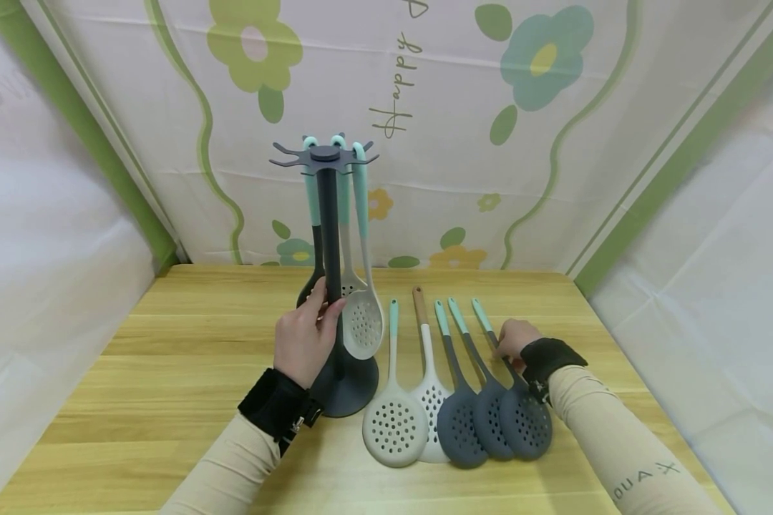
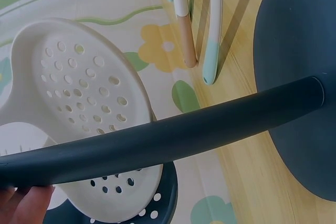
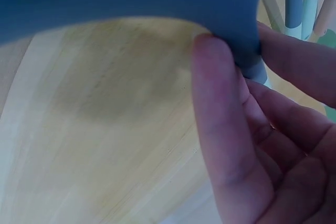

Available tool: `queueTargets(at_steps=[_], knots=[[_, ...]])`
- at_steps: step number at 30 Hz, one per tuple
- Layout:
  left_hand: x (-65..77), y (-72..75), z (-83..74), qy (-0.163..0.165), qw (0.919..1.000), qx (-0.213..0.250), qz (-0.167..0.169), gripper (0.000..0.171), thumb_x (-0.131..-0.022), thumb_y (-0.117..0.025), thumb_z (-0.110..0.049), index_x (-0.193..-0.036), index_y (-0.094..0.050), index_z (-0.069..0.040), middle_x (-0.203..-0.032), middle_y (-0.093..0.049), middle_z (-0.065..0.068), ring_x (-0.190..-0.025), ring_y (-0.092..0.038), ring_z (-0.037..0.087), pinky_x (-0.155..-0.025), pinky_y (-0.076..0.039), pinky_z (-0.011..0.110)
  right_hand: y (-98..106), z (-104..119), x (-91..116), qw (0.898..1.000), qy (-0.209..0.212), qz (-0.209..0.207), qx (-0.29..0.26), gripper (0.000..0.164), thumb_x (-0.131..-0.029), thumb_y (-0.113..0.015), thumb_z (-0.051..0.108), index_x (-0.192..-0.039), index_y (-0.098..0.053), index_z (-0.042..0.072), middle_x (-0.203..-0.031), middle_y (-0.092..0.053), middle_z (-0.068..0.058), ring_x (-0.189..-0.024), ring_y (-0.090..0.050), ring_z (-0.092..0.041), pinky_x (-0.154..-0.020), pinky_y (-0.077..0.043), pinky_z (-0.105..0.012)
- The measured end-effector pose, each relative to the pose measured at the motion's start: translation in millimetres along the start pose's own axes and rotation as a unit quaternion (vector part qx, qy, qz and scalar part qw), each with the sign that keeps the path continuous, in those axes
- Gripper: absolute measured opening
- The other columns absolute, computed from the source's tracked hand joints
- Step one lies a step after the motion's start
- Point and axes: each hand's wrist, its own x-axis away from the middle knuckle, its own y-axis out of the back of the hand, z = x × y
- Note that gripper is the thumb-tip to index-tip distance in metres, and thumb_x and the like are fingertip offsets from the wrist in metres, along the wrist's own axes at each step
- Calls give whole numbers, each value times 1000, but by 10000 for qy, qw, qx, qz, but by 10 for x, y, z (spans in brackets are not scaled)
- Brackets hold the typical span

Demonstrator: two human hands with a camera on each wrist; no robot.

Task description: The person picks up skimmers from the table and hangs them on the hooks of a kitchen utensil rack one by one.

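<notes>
R hand pinches the dark skimmer at the row's far right end, fingers narrow on its neck; L hand grips the stand by its pole; skimmer looks light, stiff & smooth, prob. a bit slippery, unlikely to break; mid-shaft or mint handle seems the best hold; R wrist cam shows fingertips either side of the neck, hidden in head view; only head view gets the stand's hooked top.

Flowered cloth hangs behind the wooden table.
</notes>
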Motion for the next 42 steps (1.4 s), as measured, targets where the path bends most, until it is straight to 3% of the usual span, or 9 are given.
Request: queueTargets(at_steps=[11, 23, 34, 42], knots=[[9, -18, -3, -4, 10000, -4, -9, 29, -95, -67, -16, -116, -61, 2, -84, -72, 15, -70, -73, 28, -63, -61, 40, 90, -8, -32, 9996, 97, 70, -272, 14, -87, -71, 6, -92, -71, -7, -75, -69, -12, -54, -66, -17, -54, -60, -33], [23, -24, 20, -49, 10000, 34, 18, 27, -95, -67, -15, -114, -60, 2, -85, -72, 16, -72, -74, 28, -63, -61, 39, 188, 72, -65, 9989, 268, -26, -384, 38, -88, -70, 8, -117, -61, -14, -99, -68, -23, -57, -65, -18, -53, -59, -30], [3, 16, 38, -145, 9999, -8, -54, 25, -95, -68, -16, -111, -60, 1, -82, -71, 14, -67, -72, 25, -60, -60, 38, 339, 329, 64, 9972, 653, -284, -241, 38, -89, -68, 9, -119, -60, -13, -91, -70, -21, -56, -64, -15, -57, -60, -32], [-4, 0, 22, 6, 10000, 57, 52, 27, -95, -67, -17, -115, -60, 0, -85, -72, 15, -71, -74, 27, -63, -61, 39, 397, 432, 108, 9955, 799, -361, -350, 41, -89, -67, 11, -122, -59, -12, -100, -69, -24, -58, -65, -17, -57, -60, -32]])
